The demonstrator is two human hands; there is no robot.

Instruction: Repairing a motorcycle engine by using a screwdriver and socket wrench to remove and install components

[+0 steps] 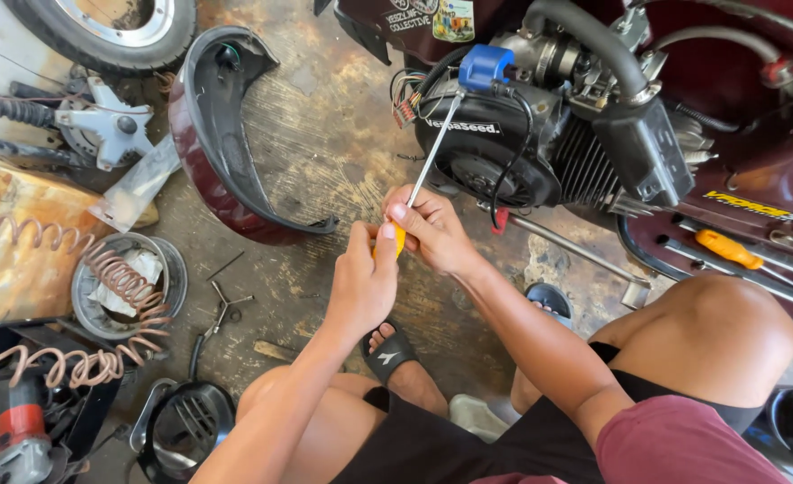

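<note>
Both hands at frame centre grip one screwdriver [419, 179]: left hand [363, 282] closed on its yellow handle, right hand [432, 229] wrapped round handle top & shaft. Tip reaches up to blue part [484, 64] on black engine [504, 148], upper middle. Maroon fender [222, 143] lies left.

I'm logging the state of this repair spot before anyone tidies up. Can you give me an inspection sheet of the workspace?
Surface: stained concrete floor.
Job's things: yellow-handled screwdriver, tip at the black engine cover.
Clutter: maroon fender, wheel, orange screwdriver.
Grippers: left hand and right hand both grip the handle.
Cables: coiled hose; engine wires.
Surroundings: maroon scooter body.
</note>
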